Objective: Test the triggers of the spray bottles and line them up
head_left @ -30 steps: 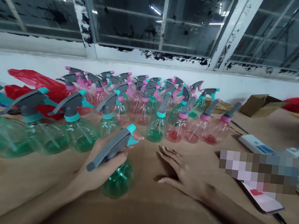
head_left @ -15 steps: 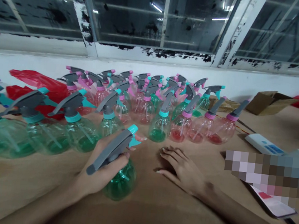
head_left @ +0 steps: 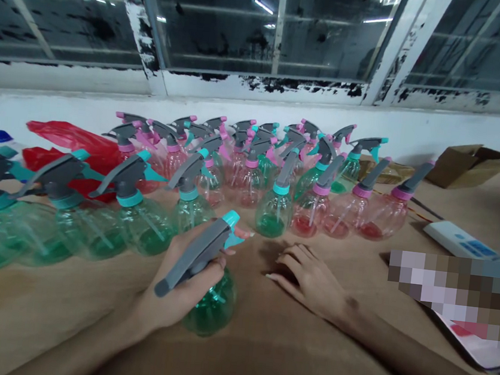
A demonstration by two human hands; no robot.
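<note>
My left hand (head_left: 180, 282) is closed round the neck of a green spray bottle (head_left: 212, 303) with a grey trigger head and teal nozzle; the bottle stands on the brown tabletop (head_left: 284, 360). A little to its right, my right hand (head_left: 312, 279) rests palm down on the table with its fingers loosely curled, holding nothing. Behind both hands stand several green spray bottles (head_left: 142, 223) in a row at the left and a cluster of pink spray bottles (head_left: 346, 213) and green ones toward the wall.
Red plastic bags (head_left: 68, 140) lie at the back left by the white wall. A cardboard box (head_left: 469, 164) sits at the back right. A white power strip (head_left: 460, 240) and a flat card lie at the right, next to a blurred patch.
The view has shifted slightly, so everything sits a bit further right. My right hand's fingers have curled in a little. The left hand keeps its hold on the bottle.
</note>
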